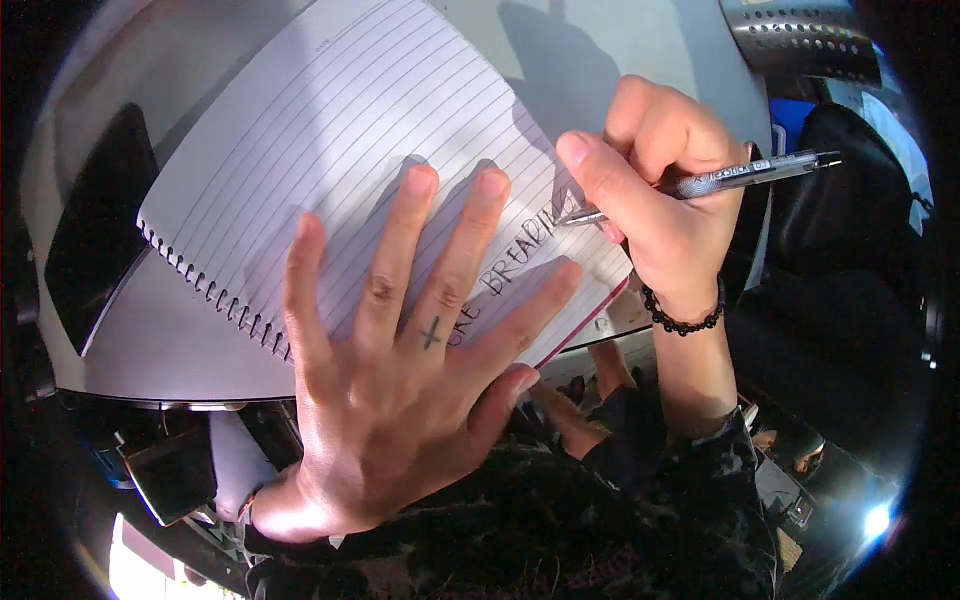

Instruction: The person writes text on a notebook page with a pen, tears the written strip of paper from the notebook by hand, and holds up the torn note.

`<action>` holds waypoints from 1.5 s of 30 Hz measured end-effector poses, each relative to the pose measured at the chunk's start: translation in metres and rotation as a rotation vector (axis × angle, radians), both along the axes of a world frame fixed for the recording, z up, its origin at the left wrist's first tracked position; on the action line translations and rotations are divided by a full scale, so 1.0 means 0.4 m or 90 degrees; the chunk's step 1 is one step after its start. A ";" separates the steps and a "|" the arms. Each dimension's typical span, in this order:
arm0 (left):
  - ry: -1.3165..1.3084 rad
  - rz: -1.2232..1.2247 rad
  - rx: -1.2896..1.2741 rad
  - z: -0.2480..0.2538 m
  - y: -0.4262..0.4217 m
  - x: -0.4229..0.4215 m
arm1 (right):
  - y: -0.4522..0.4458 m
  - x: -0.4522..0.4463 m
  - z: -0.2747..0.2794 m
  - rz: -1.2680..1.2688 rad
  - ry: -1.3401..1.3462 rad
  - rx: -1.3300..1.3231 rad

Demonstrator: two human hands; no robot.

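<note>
A spiral notebook (330, 110) with lined pages lies tilted on the table. My left hand (400, 350) rests flat on its lower part, fingers spread. In my right hand (665, 170) is a pen (755, 174) with a dark, clear barrel, pinched between thumb and fingers. The pen's tip is at the page near its right edge, at the end of handwritten capitals (515, 255) that read "BREADIN" or similar. More letters before them are partly covered by my left hand. A black beaded bracelet (685, 312) circles my right wrist.
A dark flat object (100, 230) lies at the table's left, beside the notebook's spiral edge. At the upper right stands a perforated metal piece (800, 40). A black chair-like shape (850, 230) is to the right. The grey table's (200, 370) front edge runs below the notebook.
</note>
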State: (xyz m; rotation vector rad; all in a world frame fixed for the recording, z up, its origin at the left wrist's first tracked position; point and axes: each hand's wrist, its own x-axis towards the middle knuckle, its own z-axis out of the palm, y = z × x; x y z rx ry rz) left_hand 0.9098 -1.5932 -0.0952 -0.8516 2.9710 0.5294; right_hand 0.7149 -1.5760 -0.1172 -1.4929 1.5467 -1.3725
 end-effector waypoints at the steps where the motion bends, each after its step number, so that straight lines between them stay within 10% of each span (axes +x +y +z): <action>1: -0.004 0.001 0.003 0.001 -0.001 0.000 | 0.000 -0.001 0.000 0.012 0.016 -0.002; 45: -0.012 -0.002 0.009 0.002 -0.001 -0.005 | -0.003 -0.002 -0.002 0.000 -0.028 -0.002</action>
